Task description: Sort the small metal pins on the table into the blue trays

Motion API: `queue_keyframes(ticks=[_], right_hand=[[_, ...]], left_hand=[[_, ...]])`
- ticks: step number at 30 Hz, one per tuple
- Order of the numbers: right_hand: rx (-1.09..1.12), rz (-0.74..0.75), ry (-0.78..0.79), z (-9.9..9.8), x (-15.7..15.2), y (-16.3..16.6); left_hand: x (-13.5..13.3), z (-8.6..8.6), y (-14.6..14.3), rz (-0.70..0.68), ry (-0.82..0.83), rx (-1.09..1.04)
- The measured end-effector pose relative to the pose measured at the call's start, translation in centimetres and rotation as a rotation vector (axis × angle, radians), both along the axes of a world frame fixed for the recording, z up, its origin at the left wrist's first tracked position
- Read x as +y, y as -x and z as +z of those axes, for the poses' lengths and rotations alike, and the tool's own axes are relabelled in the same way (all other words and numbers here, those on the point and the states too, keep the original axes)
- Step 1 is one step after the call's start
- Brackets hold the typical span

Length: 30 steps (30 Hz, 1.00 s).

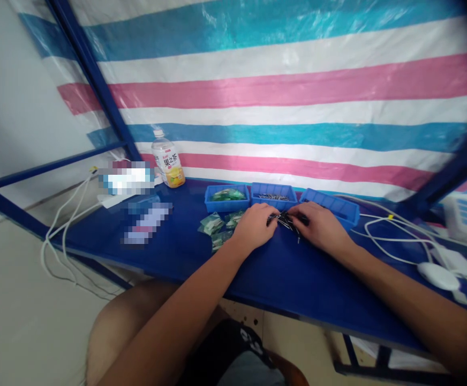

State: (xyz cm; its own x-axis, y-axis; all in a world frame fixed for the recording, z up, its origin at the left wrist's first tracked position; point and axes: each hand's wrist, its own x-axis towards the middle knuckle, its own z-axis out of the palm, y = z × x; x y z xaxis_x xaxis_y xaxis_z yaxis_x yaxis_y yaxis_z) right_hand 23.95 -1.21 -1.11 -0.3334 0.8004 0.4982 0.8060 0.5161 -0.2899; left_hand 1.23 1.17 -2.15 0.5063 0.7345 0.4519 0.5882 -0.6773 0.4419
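Observation:
My left hand [256, 225] and my right hand [319, 222] face each other over the blue desk, fingers closed on a loose bunch of thin black and silver pieces [285, 219]. Their exact kind is too small to make out. Just behind the hands stand three blue bins: the left bin [227, 206] has green-looking packets in it, and the middle bin [273, 203] holds thin silvery pieces. The right bin [349, 213] sits at an angle, its contents partly hidden by my right hand. Several small clear bags [211, 223] with pale contents lie left of my left hand, which covers some of them.
At the back left stands a drink bottle [169, 159], near blurred items. White cables and a round white device [438, 276] lie on the right side. Blue metal posts frame the desk [298, 284], and a striped plastic sheet [257, 91] hangs behind it.

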Motion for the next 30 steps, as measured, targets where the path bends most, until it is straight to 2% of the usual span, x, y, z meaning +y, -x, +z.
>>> queue_keyframes(ticks=[4, 11, 20, 30], right_hand=[[0.063, -0.016, 0.005, 0.0, -0.1, 0.2], [0.339, -0.032, 0.100, 0.1, -0.9, 1.3], [0.634, 0.094, 0.248, -0.8, -1.2, 1.7], [0.481, 0.029, 0.216, -0.3, -1.6, 1.6]], left_hand=[[-0.1, 0.1, -0.1, 0.003, 0.023, -0.018], [-0.2, 0.7, -0.5, -0.057, 0.077, -0.099], [-0.3, 0.8, -0.5, -0.096, 0.066, -0.185], [-0.9, 1.8, -0.5, -0.088, 0.149, -0.364]])
